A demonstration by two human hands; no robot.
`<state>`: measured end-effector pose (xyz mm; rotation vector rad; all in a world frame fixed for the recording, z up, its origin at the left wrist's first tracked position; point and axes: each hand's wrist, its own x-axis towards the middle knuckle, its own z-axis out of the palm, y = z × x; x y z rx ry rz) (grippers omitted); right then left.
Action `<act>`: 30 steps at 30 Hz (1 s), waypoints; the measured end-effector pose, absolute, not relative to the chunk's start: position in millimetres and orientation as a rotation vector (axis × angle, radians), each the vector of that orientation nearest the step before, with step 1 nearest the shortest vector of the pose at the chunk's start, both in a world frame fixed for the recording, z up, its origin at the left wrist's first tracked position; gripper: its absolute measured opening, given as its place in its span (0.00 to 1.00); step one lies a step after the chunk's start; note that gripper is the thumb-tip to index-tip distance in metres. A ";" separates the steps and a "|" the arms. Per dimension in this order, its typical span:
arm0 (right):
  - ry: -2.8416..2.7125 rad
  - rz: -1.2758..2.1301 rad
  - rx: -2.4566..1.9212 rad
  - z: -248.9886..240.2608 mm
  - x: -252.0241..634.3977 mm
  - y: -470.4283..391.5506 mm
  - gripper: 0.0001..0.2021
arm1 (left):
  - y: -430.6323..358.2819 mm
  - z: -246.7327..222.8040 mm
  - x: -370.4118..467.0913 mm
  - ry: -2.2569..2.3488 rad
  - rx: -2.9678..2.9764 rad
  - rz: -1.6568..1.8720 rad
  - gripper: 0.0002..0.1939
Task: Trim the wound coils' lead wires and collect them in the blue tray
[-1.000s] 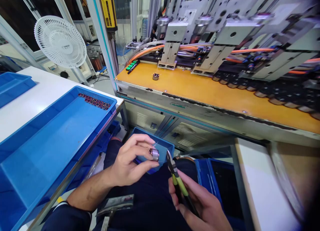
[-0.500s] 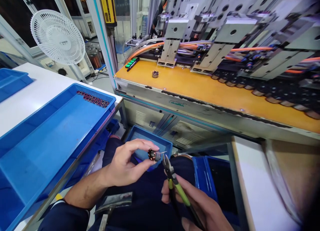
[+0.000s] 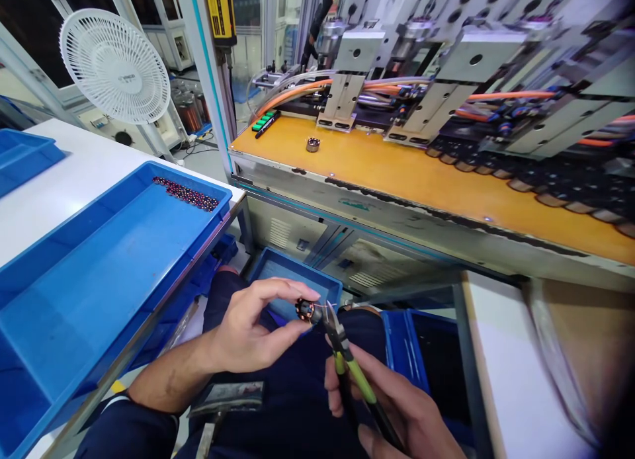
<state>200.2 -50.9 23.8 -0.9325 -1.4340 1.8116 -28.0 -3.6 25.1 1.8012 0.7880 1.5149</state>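
Note:
Between the thumb and fingers of my left hand [image 3: 260, 323] is a small round wound core [image 3: 307, 311], dark with copper-coloured parts. Thin wire ends stick out from its right side. My right hand [image 3: 391, 399] is wrapped round green-and-black cutting pliers [image 3: 354, 373]. The jaws of the pliers point up and left, close beside the core at the wires; whether they touch a wire is too small to tell.
A large blue tray [image 3: 99, 267] at the left holds rows of small cores [image 3: 191, 196]. One core [image 3: 313, 144] sits on the orange bench [image 3: 387, 174] before the machine. Below is another blue bin [image 3: 297, 274]; a white fan [image 3: 116, 65] stands behind.
The pliers' jaws have come closer to the core and its wires. My left hand has shifted very slightly right with the core. The camera view has moved a little.

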 end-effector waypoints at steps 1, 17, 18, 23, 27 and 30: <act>-1.431 1.815 -0.929 23.4 200.1 -50.9 0.36 | -3.8 24.7 -28.1 0.789 1.798 1.516 0.27; -1.499 1.583 -1.147 18.7 199.6 -45.4 0.24 | -4.9 19.2 -29.6 0.898 1.616 1.464 0.29; -1.589 1.522 -1.142 21.2 200.3 -42.4 0.24 | -4.0 18.1 -30.2 0.883 1.518 1.435 0.27; -2.194 0.660 -1.138 46.5 214.7 9.9 0.26 | 3.2 8.6 -36.0 0.745 0.798 1.233 0.15; -2.169 -0.193 -1.268 88.4 231.0 113.1 0.27 | 0.4 6.8 -48.6 0.896 0.570 1.199 0.19; -2.181 -0.363 -1.424 105.6 235.5 194.7 0.21 | -11.7 9.6 -68.6 1.055 0.583 1.239 0.18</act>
